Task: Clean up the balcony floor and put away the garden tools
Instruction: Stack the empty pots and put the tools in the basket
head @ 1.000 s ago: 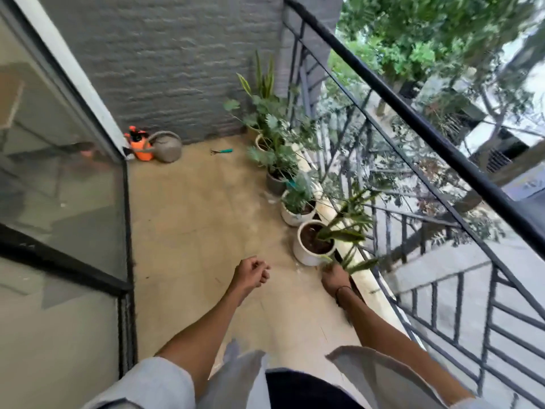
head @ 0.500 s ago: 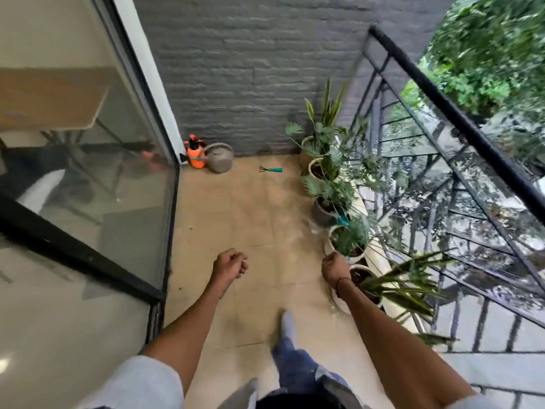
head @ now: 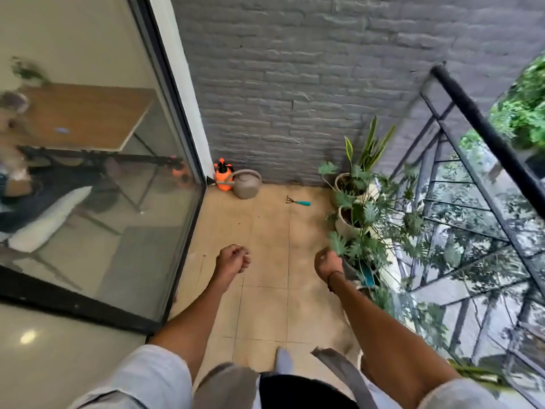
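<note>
— Walking closer: the hand rake [head: 298, 200] now lies nearer on the balcony floor [head: 265, 290], by the far wall.
— And the hands?
— Left hand [head: 233, 258] and right hand [head: 328, 262] both curled, holding nothing; the pickup lies ahead.

We look from head height, forward and down the balcony floor [head: 265, 231] toward the far brick wall [head: 309, 84].

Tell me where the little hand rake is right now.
In the head view, the hand rake lies flat on the tiled floor at the far end, near the brick wall, between the watering can and the potted plants.
</note>
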